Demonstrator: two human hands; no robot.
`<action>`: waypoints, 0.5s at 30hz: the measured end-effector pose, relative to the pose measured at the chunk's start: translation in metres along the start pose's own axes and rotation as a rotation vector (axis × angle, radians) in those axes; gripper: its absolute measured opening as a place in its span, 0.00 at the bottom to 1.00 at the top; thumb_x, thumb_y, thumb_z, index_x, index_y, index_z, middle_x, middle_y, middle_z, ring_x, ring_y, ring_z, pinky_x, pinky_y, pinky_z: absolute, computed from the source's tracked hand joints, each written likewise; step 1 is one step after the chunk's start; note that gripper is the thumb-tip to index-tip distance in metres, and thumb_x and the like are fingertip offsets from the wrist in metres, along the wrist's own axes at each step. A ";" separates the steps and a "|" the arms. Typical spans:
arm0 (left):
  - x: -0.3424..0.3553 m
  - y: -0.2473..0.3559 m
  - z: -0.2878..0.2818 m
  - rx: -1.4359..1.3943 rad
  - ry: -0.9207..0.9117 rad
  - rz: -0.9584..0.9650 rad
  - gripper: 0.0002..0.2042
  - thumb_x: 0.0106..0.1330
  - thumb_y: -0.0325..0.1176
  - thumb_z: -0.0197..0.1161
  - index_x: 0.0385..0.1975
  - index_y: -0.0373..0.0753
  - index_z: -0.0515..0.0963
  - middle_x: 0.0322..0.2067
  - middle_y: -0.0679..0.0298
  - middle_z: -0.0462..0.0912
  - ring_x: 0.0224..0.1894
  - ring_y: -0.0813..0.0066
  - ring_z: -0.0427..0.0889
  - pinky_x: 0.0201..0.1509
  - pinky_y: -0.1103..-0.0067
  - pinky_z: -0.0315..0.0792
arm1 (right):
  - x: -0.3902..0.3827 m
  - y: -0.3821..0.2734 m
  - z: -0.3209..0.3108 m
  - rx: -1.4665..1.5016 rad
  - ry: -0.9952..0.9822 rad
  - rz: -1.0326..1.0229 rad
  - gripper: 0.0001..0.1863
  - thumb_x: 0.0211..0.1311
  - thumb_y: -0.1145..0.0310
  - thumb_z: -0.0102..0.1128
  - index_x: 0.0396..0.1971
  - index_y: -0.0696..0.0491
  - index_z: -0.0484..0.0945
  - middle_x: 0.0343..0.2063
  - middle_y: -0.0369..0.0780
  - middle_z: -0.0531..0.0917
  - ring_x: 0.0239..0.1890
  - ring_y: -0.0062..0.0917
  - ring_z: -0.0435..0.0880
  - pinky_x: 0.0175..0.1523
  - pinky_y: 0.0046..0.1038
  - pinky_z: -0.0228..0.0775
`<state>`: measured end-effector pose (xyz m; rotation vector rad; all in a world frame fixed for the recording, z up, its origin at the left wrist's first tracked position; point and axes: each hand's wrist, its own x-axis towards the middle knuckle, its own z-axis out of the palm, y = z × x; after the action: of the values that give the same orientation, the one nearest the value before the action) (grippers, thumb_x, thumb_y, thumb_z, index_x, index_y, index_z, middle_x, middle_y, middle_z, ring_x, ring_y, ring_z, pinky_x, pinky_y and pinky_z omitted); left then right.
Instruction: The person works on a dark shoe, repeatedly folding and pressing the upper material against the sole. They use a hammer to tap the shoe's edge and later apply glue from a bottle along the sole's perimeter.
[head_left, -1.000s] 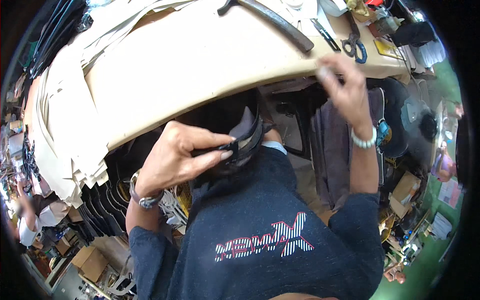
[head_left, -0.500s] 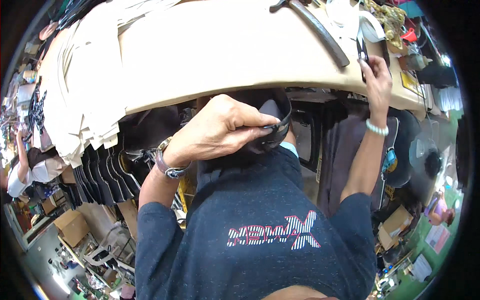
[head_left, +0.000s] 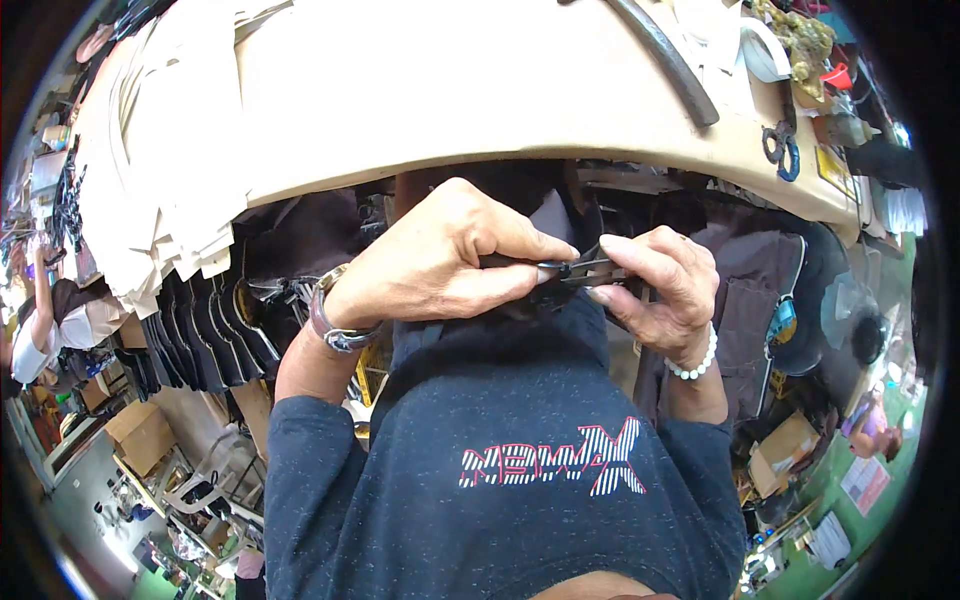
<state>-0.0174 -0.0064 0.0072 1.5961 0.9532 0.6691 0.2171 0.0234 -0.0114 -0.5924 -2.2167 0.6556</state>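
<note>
Above my lap, just below the table edge, my left hand [head_left: 455,255] pinches the edge of a black, leather-like piece [head_left: 545,295] between thumb and forefinger. Most of that piece is hidden behind my hands and blends into the dark background. Close against it, my right hand [head_left: 665,285] grips a pair of small black thread snips [head_left: 594,270]. Their blades point left and meet the pinched edge at my left fingertips. Whether the blades are closed on anything is too small to tell.
A cream-topped table [head_left: 400,110] curves across the front. On it lie a hammer [head_left: 670,60], blue-handled scissors [head_left: 783,145], a white roll [head_left: 765,50] and stacked pale strips [head_left: 165,160] at left. Dark cut pieces [head_left: 215,335] hang below. Another person [head_left: 75,335] is at far left.
My right hand has come from the table's right side down and left to my left hand, bringing the thread snips. My left hand still pinches the black piece.
</note>
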 end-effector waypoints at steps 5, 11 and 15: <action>-0.001 0.001 -0.001 -0.029 -0.010 -0.003 0.13 0.50 0.26 0.60 0.37 0.32 0.80 0.20 0.56 0.80 0.21 0.72 0.78 0.26 0.79 0.71 | 0.001 0.001 0.005 -0.077 0.029 -0.085 0.20 0.40 0.69 0.71 0.38 0.54 0.80 0.19 0.35 0.77 0.19 0.22 0.77 0.21 0.22 0.65; 0.000 0.000 -0.001 -0.054 -0.011 0.036 0.12 0.51 0.25 0.60 0.37 0.31 0.80 0.21 0.56 0.81 0.21 0.74 0.79 0.26 0.81 0.71 | 0.000 0.003 0.007 -0.089 0.040 -0.106 0.18 0.41 0.69 0.70 0.37 0.54 0.81 0.20 0.36 0.77 0.19 0.22 0.77 0.21 0.21 0.65; 0.001 -0.001 -0.001 -0.053 -0.022 -0.011 0.12 0.52 0.25 0.60 0.37 0.32 0.80 0.22 0.56 0.81 0.22 0.73 0.80 0.27 0.81 0.72 | -0.001 0.004 0.009 -0.094 0.052 -0.108 0.18 0.41 0.69 0.70 0.36 0.55 0.81 0.19 0.36 0.77 0.19 0.22 0.77 0.21 0.21 0.65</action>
<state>-0.0182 -0.0044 0.0061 1.5472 0.9203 0.6628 0.2120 0.0236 -0.0195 -0.5260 -2.2229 0.4779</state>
